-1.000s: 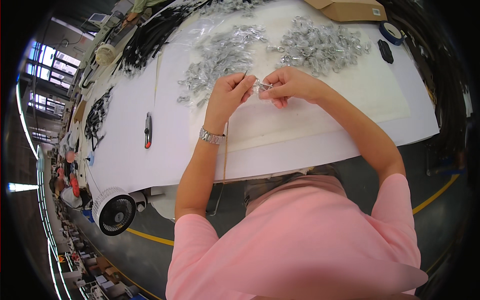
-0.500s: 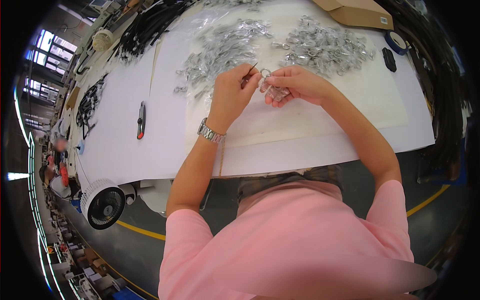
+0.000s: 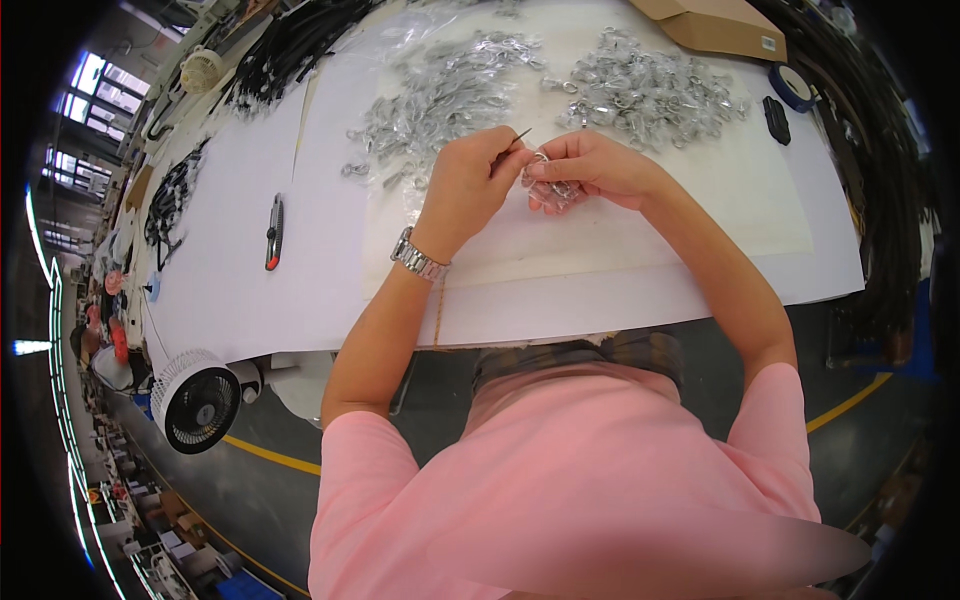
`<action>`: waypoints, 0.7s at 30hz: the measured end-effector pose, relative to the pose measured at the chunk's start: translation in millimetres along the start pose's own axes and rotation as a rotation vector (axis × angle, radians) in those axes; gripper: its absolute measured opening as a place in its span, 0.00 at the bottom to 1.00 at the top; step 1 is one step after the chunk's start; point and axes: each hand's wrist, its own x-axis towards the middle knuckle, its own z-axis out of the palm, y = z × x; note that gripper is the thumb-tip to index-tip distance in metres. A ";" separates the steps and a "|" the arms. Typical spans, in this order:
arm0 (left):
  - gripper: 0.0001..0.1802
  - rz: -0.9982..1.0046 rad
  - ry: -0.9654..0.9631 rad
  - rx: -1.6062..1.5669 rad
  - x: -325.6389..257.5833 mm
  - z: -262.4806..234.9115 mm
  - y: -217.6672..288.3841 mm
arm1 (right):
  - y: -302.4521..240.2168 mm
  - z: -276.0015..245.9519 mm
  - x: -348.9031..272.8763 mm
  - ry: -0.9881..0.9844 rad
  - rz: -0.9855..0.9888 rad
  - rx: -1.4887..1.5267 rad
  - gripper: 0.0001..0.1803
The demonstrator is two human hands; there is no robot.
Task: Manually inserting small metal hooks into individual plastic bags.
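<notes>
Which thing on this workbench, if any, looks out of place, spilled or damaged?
Nothing stands out. The metal clips lie in loose heaps on the white table, apart from the utility knife. Both hands, left and right, work over it.

shirt: you've got a pink short-sleeved tee (image 3: 590, 480) on
left wrist: your silver metal link watch (image 3: 418, 256)
waist: dark plaid bit showing at your near table edge

A flat brown cardboard box (image 3: 715, 22) lies at the counter's (image 3: 600, 290) far edge, a small white label (image 3: 768, 44) on its side.
</notes>
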 end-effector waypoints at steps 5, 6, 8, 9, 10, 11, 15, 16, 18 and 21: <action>0.07 -0.068 0.100 -0.250 0.0 8.6 -9.8 | 3.7 5.6 1.6 0.084 0.047 -0.027 0.16; 0.07 -0.066 0.101 -0.248 1.1 6.5 -7.8 | 4.5 5.4 1.9 0.084 0.046 -0.028 0.16; 0.08 -0.350 0.061 -0.458 3.5 0.2 -5.5 | 5.1 4.5 2.9 0.231 -0.030 -0.005 0.16; 0.08 -0.353 0.066 -0.460 3.1 -2.0 -6.3 | 3.0 5.0 2.1 0.227 -0.027 -0.007 0.16; 0.10 -0.395 0.044 -0.532 3.6 -4.0 -8.0 | -0.6 5.0 0.8 0.324 -0.127 0.089 0.17; 0.11 -0.438 0.022 -0.605 3.2 -5.2 -8.6 | -2.7 4.5 0.3 0.420 -0.227 0.186 0.17; 0.15 -0.452 -0.023 -0.721 1.0 7.6 12.5 | 5.9 14.2 8.8 0.501 -0.281 0.266 0.18; 0.16 -0.436 -0.045 -0.773 -1.0 12.7 12.8 | 9.5 14.8 9.4 0.497 -0.277 0.259 0.18; 0.18 -0.410 -0.074 -0.831 -3.3 17.8 12.6 | 13.8 18.6 10.7 0.418 -0.235 0.253 0.18; 0.16 -0.419 -0.105 -1.039 -2.0 14.9 10.2 | 5.1 21.7 5.6 0.399 -0.217 0.346 0.19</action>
